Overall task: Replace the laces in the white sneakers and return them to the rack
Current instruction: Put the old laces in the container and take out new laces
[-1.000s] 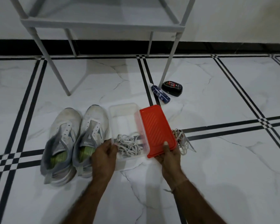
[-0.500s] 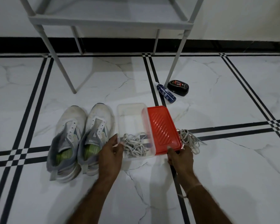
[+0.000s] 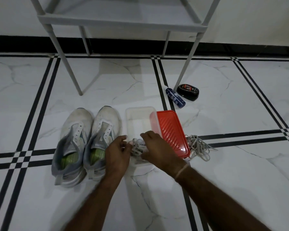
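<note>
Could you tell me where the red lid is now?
Head view, right of centre: the red lid lies against the clear container's right edge, loose laces on its right.

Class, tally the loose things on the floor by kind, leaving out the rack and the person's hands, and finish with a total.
sneakers: 2
lace bundles: 2 (one in the tub, one on the floor)
clear tub: 1
red lid: 1
blue tube: 1
black oval case: 1
Total: 8
</note>
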`<act>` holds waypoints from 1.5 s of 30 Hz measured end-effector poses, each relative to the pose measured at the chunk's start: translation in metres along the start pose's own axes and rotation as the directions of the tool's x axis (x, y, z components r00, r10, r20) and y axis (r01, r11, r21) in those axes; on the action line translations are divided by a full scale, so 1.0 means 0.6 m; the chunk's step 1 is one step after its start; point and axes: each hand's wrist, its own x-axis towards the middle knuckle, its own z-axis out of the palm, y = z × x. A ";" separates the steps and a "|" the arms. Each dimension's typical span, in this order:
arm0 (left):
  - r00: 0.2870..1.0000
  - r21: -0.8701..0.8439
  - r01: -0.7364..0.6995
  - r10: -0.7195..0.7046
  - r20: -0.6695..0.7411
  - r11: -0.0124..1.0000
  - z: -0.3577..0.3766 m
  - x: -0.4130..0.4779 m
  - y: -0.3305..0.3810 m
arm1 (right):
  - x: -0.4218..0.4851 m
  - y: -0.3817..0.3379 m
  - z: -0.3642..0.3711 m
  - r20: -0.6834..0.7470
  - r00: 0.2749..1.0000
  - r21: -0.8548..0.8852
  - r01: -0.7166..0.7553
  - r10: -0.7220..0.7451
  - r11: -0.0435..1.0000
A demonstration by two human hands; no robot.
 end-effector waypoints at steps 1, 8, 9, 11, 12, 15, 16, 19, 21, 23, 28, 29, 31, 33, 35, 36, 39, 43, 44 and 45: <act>1.000 -0.011 0.022 -0.021 0.010 1.000 0.002 0.003 0.004 | 0.017 0.002 0.004 0.070 0.997 -0.099 -0.029 0.036 0.995; 0.988 -0.142 0.149 -0.142 0.059 0.979 0.005 0.002 -0.001 | 0.069 0.010 0.071 0.070 0.989 -0.224 -0.113 0.132 0.968; 0.987 -0.147 0.157 -0.148 0.066 0.977 0.004 0.004 -0.003 | 0.072 0.015 0.080 0.054 0.990 -0.170 -0.118 0.128 0.978; 0.989 -0.145 0.142 -0.133 0.064 0.979 0.002 0.002 -0.003 | 0.073 0.022 0.089 0.058 0.992 -0.040 -0.110 0.113 0.993; 0.995 -0.117 0.097 -0.092 0.045 0.988 0.002 0.000 -0.005 | 0.073 0.025 0.088 0.068 0.991 0.055 -0.115 0.112 0.992; 0.975 0.063 -0.218 0.220 -0.029 0.974 0.000 -0.004 0.001 | 0.062 0.026 0.050 0.114 0.988 0.376 -0.138 0.102 0.916; 0.952 0.077 -0.305 0.306 -0.006 0.949 0.000 -0.003 0.006 | 0.056 0.025 0.031 0.119 0.989 0.485 -0.133 0.085 0.864; 0.943 -0.057 -0.300 0.305 0.130 0.952 -0.007 0.002 0.037 | 0.028 0.009 -0.023 0.127 0.992 0.806 -0.114 0.018 0.581; 0.948 -0.137 -0.240 0.262 0.180 0.961 -0.013 0.003 0.058 | 0.006 0.001 -0.049 0.132 0.991 0.894 -0.120 0.003 0.431; 0.946 -0.132 -0.259 0.279 0.164 0.957 -0.018 0.003 0.075 | -0.016 -0.002 -0.060 0.101 0.994 0.928 -0.111 0.049 0.356; 0.910 -0.137 -0.306 0.332 0.248 0.942 0.003 -0.032 0.100 | -0.077 0.013 -0.050 -0.046 0.960 0.960 -0.035 0.278 0.279; 0.913 -0.172 -0.261 0.301 0.276 0.950 0.009 -0.047 0.098 | -0.091 0.016 -0.044 -0.080 0.956 0.956 -0.007 0.282 0.294; 0.905 -0.219 -0.141 0.216 0.367 0.965 0.018 -0.080 0.092 | -0.129 0.021 -0.031 -0.109 0.948 0.948 0.008 0.299 0.319; 0.871 -0.156 -0.117 0.177 0.459 0.981 0.026 -0.091 0.073 | -0.151 0.031 -0.017 -0.072 0.949 0.938 -0.041 0.308 0.343; 0.855 0.019 -0.246 0.208 0.476 0.969 0.025 -0.099 0.047 | -0.169 0.048 0.000 0.007 0.954 0.897 -0.138 0.298 0.420; 0.859 0.146 -0.358 0.264 0.438 0.922 0.021 -0.101 0.030 | -0.177 0.056 0.012 0.029 0.957 0.859 -0.171 0.288 0.482; 0.856 0.389 -0.510 0.411 0.313 0.767 0.008 -0.114 -0.009 | -0.199 0.072 0.058 0.044 0.959 0.702 -0.230 0.281 0.674; 0.880 0.510 -0.459 0.449 0.152 0.727 0.013 -0.125 -0.026 | -0.223 0.087 0.096 0.118 0.934 0.578 -0.341 0.337 0.742; 0.885 0.506 -0.450 0.445 0.139 0.736 0.015 -0.124 -0.028 | -0.225 0.089 0.094 0.136 0.929 0.547 -0.360 0.345 0.756; 0.893 0.473 -0.438 0.429 0.134 0.764 0.017 -0.123 -0.027 | -0.229 0.089 0.088 0.149 0.927 0.509 -0.370 0.344 0.777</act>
